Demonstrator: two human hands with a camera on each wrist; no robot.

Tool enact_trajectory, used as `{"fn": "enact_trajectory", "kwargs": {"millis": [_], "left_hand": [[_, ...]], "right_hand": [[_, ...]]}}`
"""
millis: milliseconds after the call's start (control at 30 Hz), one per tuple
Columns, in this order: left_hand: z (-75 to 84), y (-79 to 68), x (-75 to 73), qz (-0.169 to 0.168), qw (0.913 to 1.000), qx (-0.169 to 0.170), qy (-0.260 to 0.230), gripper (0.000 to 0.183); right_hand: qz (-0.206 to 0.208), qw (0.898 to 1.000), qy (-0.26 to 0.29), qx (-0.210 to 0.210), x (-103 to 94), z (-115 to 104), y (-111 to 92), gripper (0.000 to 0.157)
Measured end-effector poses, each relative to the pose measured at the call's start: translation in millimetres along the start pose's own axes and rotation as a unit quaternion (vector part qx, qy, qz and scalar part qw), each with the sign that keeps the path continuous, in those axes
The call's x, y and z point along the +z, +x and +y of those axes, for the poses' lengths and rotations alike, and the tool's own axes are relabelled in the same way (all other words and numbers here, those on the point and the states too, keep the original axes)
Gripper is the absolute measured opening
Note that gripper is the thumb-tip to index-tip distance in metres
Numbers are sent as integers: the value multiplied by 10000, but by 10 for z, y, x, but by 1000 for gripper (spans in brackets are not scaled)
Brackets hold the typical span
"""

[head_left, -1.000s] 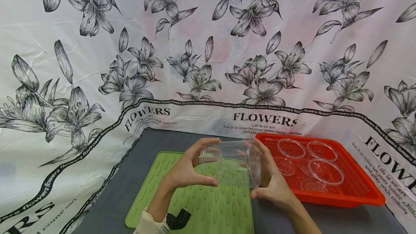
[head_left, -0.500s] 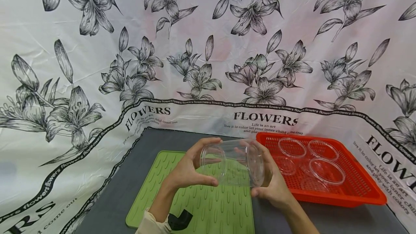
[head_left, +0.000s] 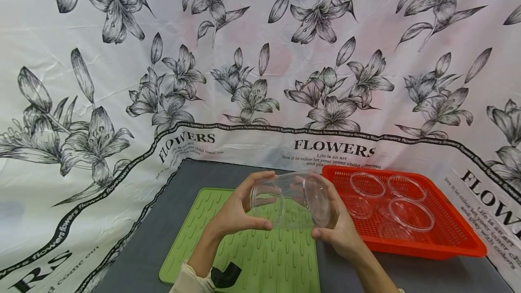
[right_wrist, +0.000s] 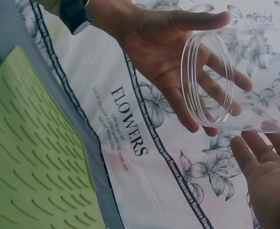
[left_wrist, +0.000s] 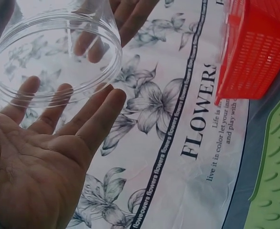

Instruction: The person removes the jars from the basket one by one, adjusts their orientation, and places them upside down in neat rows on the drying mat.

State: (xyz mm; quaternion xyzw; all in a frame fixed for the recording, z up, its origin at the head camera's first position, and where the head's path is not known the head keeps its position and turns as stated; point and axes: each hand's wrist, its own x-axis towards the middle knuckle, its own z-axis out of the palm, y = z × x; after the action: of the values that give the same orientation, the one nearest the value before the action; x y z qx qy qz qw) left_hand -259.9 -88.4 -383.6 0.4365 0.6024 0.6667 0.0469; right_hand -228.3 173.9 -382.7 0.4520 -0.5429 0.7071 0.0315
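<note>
A clear plastic jar (head_left: 291,200) lies on its side in mid-air over the green mat, held between both hands. My left hand (head_left: 234,211) grips its left end, thumb below and fingers behind; the left wrist view shows these fingers spread at the ringed rim (left_wrist: 58,98). At the other end, my right hand (head_left: 342,232) curls round the jar with its thumb low at the near side. Seen from the right wrist, the left palm (right_wrist: 163,52) faces the ringed end, and the right fingers (right_wrist: 254,148) reach the jar's underside.
A red perforated basket (head_left: 460,243) at right holds 3 clear plastic containers (head_left: 411,214). The green ridged mat (head_left: 260,261) lies on a grey table. A small black object (head_left: 225,275) shows at the left sleeve. Flower-printed cloth (head_left: 260,80) hangs behind.
The jar has turned and tilted slightly between the hands, its ringed left end facing more towards me. Both hands keep almost the same places.
</note>
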Motion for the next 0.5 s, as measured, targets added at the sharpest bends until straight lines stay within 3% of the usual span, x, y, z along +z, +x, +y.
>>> {"fn": "enact_trajectory", "kwargs": {"millis": [200, 500], "left_hand": [[-30, -17, -30, 67, 9999, -85, 87, 94], [-64, -177, -153, 413, 9918, -500, 1097, 90]], "right_hand": [[73, 9998, 27, 159, -3, 36, 28, 93], [334, 9970, -342, 601, -23, 117, 32, 89]]}}
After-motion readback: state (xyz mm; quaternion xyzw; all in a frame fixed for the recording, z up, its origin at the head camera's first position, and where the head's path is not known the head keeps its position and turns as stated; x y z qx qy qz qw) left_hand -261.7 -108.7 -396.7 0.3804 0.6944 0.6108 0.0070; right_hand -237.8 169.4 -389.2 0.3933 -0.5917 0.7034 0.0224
